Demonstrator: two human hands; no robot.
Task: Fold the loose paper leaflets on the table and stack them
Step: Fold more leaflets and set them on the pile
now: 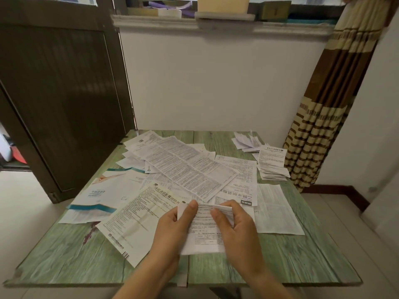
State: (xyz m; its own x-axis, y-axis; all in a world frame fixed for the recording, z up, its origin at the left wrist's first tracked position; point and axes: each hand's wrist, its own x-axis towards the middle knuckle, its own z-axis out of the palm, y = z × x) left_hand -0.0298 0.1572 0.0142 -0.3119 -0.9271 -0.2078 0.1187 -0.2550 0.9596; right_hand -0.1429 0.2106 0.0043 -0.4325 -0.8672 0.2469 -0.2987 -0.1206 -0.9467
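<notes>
Looks like a room in a home: green wooden table (64,251) against a white wall (216,83), striped curtain (319,126) right, cluttered windowsill (216,22) above.

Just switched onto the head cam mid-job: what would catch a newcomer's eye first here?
First, the two hands at the near centre: the left hand and right hand both pinch the top of one small leaflet. Behind them a sprawl of unfolded leaflets covers the middle of the green table. A stack of folded leaflets sits at the far right edge, beside the striped curtain.
</notes>
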